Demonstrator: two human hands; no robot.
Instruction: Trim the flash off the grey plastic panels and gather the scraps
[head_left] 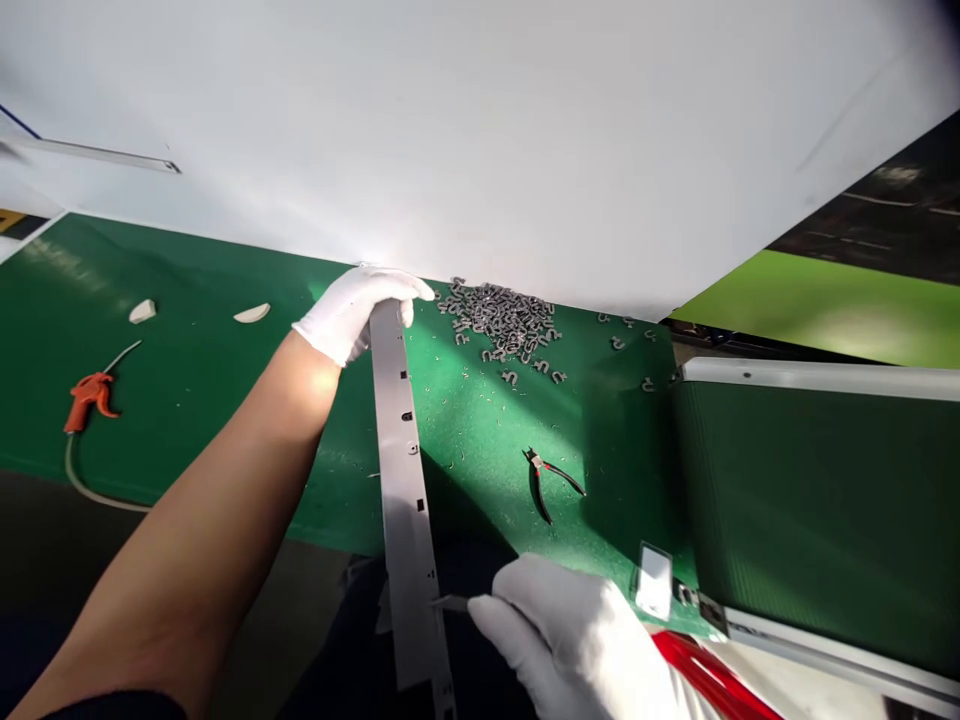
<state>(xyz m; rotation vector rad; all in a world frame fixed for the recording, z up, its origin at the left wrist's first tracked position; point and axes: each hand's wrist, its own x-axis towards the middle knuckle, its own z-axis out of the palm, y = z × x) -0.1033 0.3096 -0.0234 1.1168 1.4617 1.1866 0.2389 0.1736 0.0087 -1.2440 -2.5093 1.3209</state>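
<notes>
Well, the white wall in front of you is the biggest thing in view, and the green surface runs along its foot. On the right is a wide dark-green belt with pale rails. The long grey strip, with small holes along it, points away from you near the middle, its far end over the surface. Your gloved left hand has its grip closed on that far end, fingers curved over it. Your gloved right hand is beside the near part, fingers together. Over on the left, the orange air gun lies with its hose trailing toward your forearm. Right of the strip's far end is a pile of small dark clips, a few scattered to its right, and nearer you lie open pliers. Two white pieces rest left of your left hand. Smallest, a thin blade is pinched in your right grip, its tip at the strip.
</notes>
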